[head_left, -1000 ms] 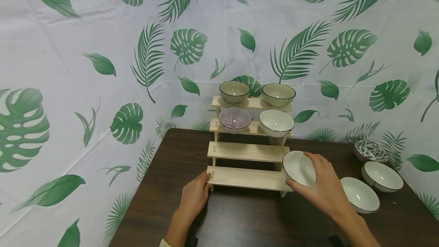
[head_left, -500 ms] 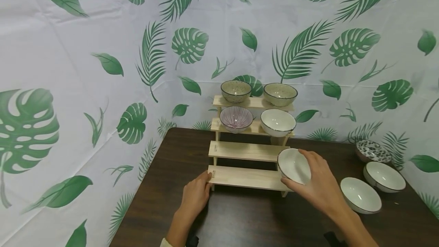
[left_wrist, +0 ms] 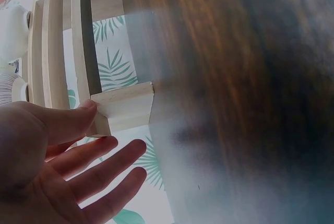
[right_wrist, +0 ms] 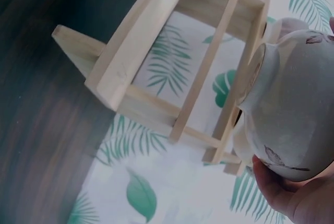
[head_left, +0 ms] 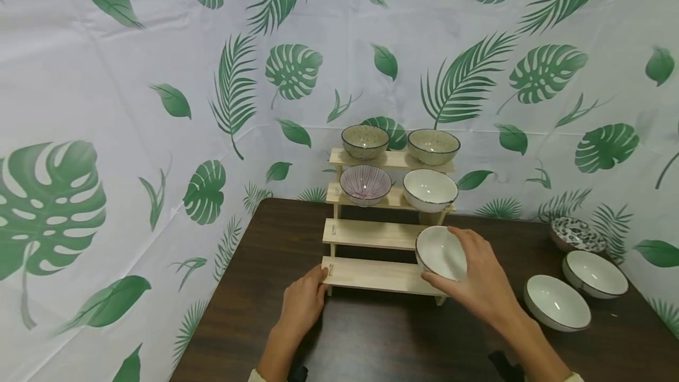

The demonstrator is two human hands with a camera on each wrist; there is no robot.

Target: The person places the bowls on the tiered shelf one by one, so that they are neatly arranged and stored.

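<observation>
Gripping a white bowl (head_left: 440,252) in our right hand (head_left: 481,276), we pinch the lowest wooden shelf (head_left: 379,275) with our left hand (head_left: 302,302).

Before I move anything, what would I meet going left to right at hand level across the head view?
Left hand → lowest shelf board → held white bowl → right hand → nearer white bowl on the table → farther white bowl on the table.
</observation>
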